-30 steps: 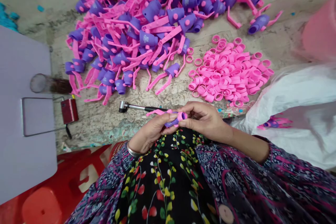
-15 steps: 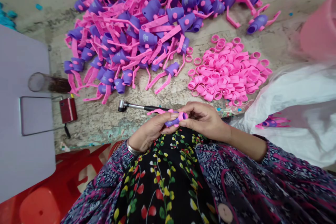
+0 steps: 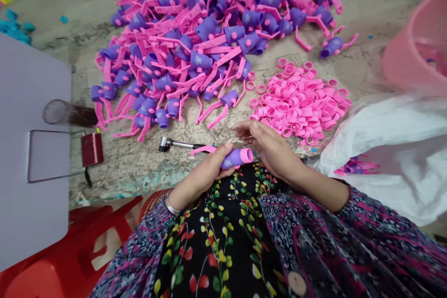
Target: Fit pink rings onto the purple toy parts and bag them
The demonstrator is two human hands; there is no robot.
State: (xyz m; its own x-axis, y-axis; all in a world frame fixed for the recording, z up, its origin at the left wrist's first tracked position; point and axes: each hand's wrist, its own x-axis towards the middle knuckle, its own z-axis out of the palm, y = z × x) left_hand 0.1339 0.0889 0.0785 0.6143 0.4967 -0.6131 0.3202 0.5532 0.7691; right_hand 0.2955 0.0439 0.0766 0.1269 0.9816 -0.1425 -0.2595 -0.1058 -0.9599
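My left hand (image 3: 206,172) is closed round a purple plastic piece with a pink ring on its end and a pink arm (image 3: 234,157), held over my lap. My right hand (image 3: 268,146) sits just right of it, palm facing the ringed end, fingers stretched out and empty. Ahead on the floor lies a heap of loose pink rings (image 3: 300,101). Further back spreads a big pile of purple-and-pink pieces (image 3: 209,42).
A small metal hammer (image 3: 179,143) lies on the floor by my left hand. At the left are a grey board (image 3: 24,158), a clear jar (image 3: 66,112) and a small red box (image 3: 91,148). A pink tub (image 3: 415,56) and a white bag (image 3: 394,149) stand right. Red stool (image 3: 70,251) below.
My right hand has let go of the ringed end and opened, fingers now stretched forward. The left hand keeps the piece. The view has tilted down a little.
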